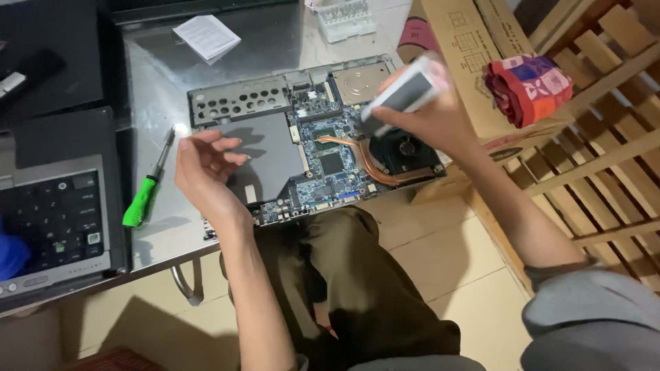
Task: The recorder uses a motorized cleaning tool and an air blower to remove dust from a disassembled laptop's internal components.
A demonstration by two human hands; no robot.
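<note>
Over the black fan (405,150) at the corner of the opened laptop base (313,137), the right hand (430,113) is closed around a grey and white brush-like tool (405,93), its dark lower end angled down toward the fan's edge (whether it touches, I cannot tell). Copper pipes (364,161) curve away from the fan just left of that hand, running to the chips on the blue circuit board (326,165).

The left hand (206,172) hangs empty, fingers loosely spread and palm turned up, above the near left part of the base, over a flat grey plate (268,154). It holds nothing. Well to the left of that hand lies a screwdriver with a green handle (146,189) on the shiny metal worktop (158,89), its tip pointing away from the person. Farther left still sits another laptop with a dark keyboard (55,220).

Beyond the left hand, at the far side of the worktop, lies a folded white paper (206,36), and a clear plastic box (344,17) stands further right. To the right of the right hand, a cardboard box (467,48) leans by wooden slats (598,137), with a red patterned cloth (529,86) on it.
</note>
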